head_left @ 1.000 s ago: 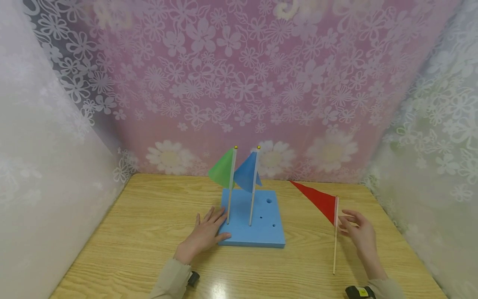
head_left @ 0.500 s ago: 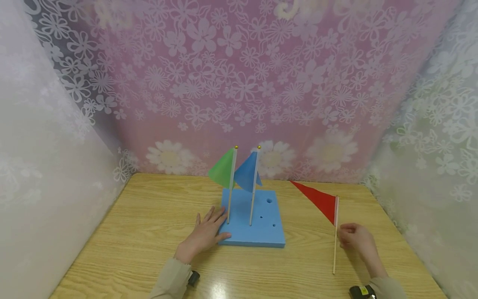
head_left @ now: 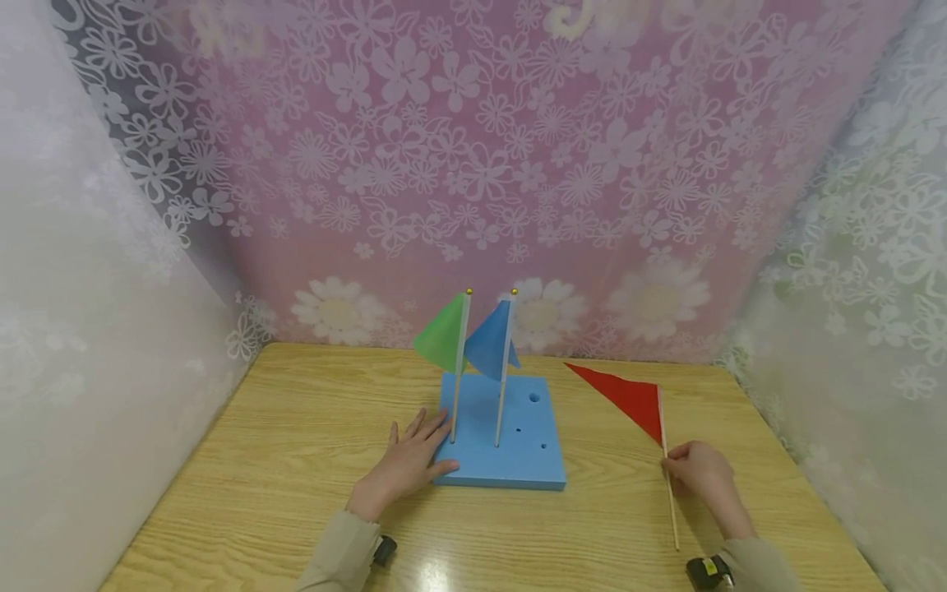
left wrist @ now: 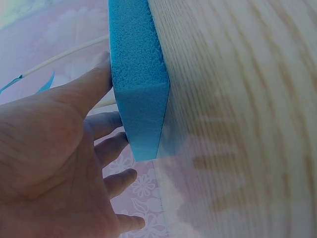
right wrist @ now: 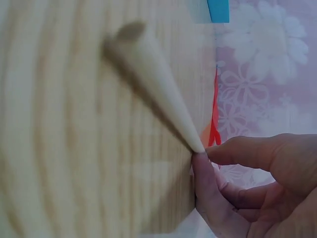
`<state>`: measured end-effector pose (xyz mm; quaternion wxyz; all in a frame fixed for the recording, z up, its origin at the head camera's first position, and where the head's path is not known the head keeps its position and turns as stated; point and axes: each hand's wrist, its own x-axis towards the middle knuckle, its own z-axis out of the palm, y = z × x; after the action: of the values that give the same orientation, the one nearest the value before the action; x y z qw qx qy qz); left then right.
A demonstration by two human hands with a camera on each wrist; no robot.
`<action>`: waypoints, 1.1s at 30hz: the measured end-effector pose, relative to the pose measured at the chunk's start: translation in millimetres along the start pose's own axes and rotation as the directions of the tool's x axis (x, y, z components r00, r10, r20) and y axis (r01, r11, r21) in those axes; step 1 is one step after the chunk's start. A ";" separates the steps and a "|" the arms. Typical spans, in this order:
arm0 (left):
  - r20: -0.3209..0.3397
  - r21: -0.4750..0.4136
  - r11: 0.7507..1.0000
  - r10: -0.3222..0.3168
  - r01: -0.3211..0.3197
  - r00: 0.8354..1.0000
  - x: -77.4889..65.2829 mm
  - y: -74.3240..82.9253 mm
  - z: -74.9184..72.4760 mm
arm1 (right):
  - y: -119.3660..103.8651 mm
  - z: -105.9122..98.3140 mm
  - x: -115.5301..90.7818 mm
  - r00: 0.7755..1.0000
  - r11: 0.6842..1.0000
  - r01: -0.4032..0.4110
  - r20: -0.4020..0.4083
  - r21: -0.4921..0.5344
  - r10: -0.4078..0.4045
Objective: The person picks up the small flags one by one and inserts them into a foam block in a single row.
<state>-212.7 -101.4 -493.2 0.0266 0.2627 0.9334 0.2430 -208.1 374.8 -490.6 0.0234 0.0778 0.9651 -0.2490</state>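
Note:
A blue foam block [head_left: 525, 464] lies on the table, with a green flag [head_left: 444, 339] and a blue flag [head_left: 488, 341] standing upright in it on thin wooden sticks. My left hand [head_left: 403, 464] rests on the block's left edge, fingers spread. In the left wrist view, its thumb and some fingertips touch the foam [left wrist: 141, 114]. Off to the right, my right hand [head_left: 703, 473] pinches the stick of a red pennant flag [head_left: 629, 403] just below the cloth. The flag's wooden stick [right wrist: 166, 94] runs from between thumb and finger in the right wrist view, close over the tabletop.
Several holes show in the block's right half, including a larger one [head_left: 534, 397] near the back. Wood-grained tabletop [head_left: 296, 427] surrounds the block. Flower-patterned curtains [head_left: 473, 164] hang at the back and both sides.
My right hand has come to the stick and pinched it. The red flag has shifted slightly left at its cloth end, and its stick's lower end has swung right. The left hand stays put.

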 end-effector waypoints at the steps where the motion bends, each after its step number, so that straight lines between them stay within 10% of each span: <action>1: -0.003 0.004 1.000 0.002 -0.002 1.000 0.0 -1.1 1.2 | -0.3 0.2 -0.1 1.000 1.000 0.001 0.000 -0.008 -0.001; 15: -0.005 -0.008 1.000 0.008 -0.008 1.000 -0.3 -3.3 2.4 | -8.7 0.8 -5.8 1.000 0.999 0.018 0.019 -0.035 -0.017; 33: 0.001 -0.011 1.000 -0.003 0.003 1.000 -0.2 -4.1 3.7 | -31.1 0.7 -9.4 0.996 0.975 0.035 -0.092 0.221 -0.015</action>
<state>-213.8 -102.9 -498.3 0.0288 0.2610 0.9325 0.2479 -203.8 346.3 -475.5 -0.0318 0.0787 0.9321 -0.3521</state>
